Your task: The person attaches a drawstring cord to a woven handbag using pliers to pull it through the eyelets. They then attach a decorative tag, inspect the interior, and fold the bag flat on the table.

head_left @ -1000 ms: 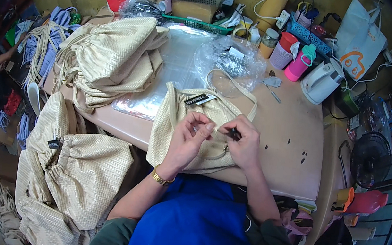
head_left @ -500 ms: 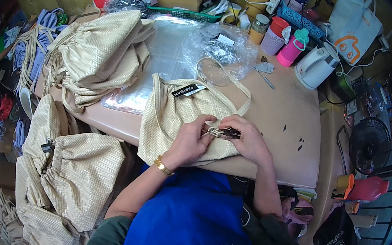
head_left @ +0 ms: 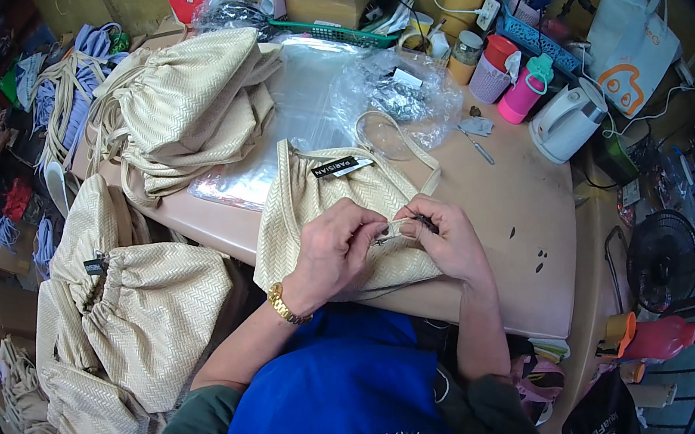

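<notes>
Low to the left of my hands, woven cream bags (head_left: 158, 307) show a black tag (head_left: 94, 267) with pale lettering; ahead of those, a pile of similar bags (head_left: 193, 98) covers the left end of the table (head_left: 531, 205). The cream bag (head_left: 293, 219) I'm working on lies under both hands, its near side at the table's front edge. Its black label (head_left: 338, 167), lettered in white, sits just ahead of my left hand (head_left: 334, 243). The bag is herringbone-patterned, slack and creased, its strap (head_left: 422, 150) looping forward. My left fingertips are pinched together, what they hold mostly hidden; my right hand (head_left: 452, 245) pinches a slim pale piece and a small dark piece (head_left: 425, 221). Right of that hand, tan tabletop runs to its side edge. Beyond, farther right, a white carrier bag (head_left: 632, 52) bears an orange outline; lower, a black pouch (head_left: 603, 431) has pale lettering.
</notes>
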A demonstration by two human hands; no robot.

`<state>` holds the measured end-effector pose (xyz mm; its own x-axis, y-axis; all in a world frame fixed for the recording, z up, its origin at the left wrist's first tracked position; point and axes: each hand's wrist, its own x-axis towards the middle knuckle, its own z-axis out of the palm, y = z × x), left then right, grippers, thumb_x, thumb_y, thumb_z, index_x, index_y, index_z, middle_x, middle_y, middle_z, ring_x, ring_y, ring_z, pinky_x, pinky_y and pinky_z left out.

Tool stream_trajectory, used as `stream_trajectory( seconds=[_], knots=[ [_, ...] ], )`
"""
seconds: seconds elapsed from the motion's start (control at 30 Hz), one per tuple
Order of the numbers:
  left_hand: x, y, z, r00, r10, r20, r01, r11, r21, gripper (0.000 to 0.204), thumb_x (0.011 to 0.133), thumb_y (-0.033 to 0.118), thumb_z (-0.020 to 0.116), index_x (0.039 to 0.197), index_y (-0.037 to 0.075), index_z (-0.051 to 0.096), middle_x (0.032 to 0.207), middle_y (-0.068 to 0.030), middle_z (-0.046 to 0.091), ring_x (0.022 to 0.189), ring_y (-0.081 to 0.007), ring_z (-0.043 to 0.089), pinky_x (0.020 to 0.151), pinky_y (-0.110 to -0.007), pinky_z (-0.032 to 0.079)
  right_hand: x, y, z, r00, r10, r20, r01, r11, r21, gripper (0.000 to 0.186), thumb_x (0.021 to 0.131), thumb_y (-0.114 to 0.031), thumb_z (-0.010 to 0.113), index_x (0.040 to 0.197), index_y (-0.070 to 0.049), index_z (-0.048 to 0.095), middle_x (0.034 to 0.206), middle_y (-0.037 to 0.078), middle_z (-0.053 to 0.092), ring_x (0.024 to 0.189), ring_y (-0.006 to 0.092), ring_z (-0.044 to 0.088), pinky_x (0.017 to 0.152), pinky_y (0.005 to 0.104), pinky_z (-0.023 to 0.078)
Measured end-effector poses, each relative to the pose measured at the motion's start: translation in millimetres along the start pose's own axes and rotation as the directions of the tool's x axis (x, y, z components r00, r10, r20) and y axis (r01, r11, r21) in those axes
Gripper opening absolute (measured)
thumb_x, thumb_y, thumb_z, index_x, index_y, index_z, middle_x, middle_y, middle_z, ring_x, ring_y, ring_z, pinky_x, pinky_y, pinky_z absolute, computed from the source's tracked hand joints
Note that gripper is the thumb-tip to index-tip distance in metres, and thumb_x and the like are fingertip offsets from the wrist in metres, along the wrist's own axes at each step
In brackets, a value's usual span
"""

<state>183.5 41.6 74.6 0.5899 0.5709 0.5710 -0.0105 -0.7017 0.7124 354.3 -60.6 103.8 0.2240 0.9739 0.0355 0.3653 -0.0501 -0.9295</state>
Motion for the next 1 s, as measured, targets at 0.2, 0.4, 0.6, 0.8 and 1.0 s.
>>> stream_trajectory(
  seconds=[0.2, 0.4, 0.6, 0.8, 1.0],
  knots=[
    [1, -2, -5, 0.827, -0.514, 0.226, 0.543, 0.63, -0.555, 0.02, 0.099, 0.018, 0.062, 0.093, -0.002, 0.064, 0.081, -0.002, 0.065, 0.063, -0.0033, 0.056, 0.047, -0.02, 0.047, -4, 1, 15, 0.92, -0.289, -0.264, 0.273, 0.957, -0.098, 0.014, 0.087, -0.005, 0.069, 0.099, 0.001, 0.068, 0.094, 0.008, 0.059, 0.086, 0.0162, 0.061, 0.074, 0.0289, 0.048],
    [1, -2, -8, 0.815, -0.535, 0.224, 0.554, 0.606, -0.571, 0.023, 0.099, 0.022, 0.062, 0.097, -0.001, 0.064, 0.079, -0.0012, 0.064, 0.061, -0.002, 0.054, 0.049, -0.019, 0.05, -26, -27, 32, 0.777, -0.485, -0.402, 0.149, 0.761, -0.631, 0.035, 0.077, -0.011, 0.076, 0.111, -0.01, 0.068, 0.095, 0.007, 0.056, 0.079, 0.0255, 0.06, 0.069, 0.0375, 0.048],
    [1, 8, -2, 0.846, -0.509, 0.155, 0.493, 0.641, -0.588, 0.022, 0.1, 0.023, 0.06, 0.098, 0.001, 0.064, 0.083, -0.0006, 0.062, 0.06, -0.0005, 0.05, 0.051, -0.018, 0.05, -28, -18, 46, 0.72, -0.579, -0.383, 0.183, 0.69, -0.7, 0.035, 0.073, -0.01, 0.078, 0.106, -0.01, 0.067, 0.088, 0.006, 0.055, 0.071, 0.0255, 0.059, 0.064, 0.0387, 0.046],
    [-5, 7, 6, 0.955, -0.283, -0.086, 0.209, 0.851, -0.481, 0.015, 0.099, 0.014, 0.06, 0.092, 0.0, 0.059, 0.104, -0.0051, 0.057, 0.065, -0.002, 0.051, 0.051, -0.018, 0.047, -22, -18, 54, 0.687, -0.528, -0.499, 0.17, 0.785, -0.596, 0.023, 0.071, -0.007, 0.078, 0.087, -0.008, 0.061, 0.084, 0.007, 0.054, 0.069, 0.0256, 0.059, 0.06, 0.0382, 0.045],
    [-7, -1, 8, 0.981, -0.061, -0.182, 0.003, 0.953, -0.302, 0.011, 0.099, 0.012, 0.059, 0.096, 0.001, 0.058, 0.104, -0.005, 0.056, 0.065, -0.0029, 0.05, 0.052, -0.019, 0.043, -22, 6, 56, 0.662, -0.583, -0.47, 0.248, 0.763, -0.597, 0.026, 0.072, -0.002, 0.077, 0.082, -0.005, 0.054, 0.083, 0.008, 0.052, 0.067, 0.024, 0.057, 0.06, 0.0375, 0.046]
  ],
)
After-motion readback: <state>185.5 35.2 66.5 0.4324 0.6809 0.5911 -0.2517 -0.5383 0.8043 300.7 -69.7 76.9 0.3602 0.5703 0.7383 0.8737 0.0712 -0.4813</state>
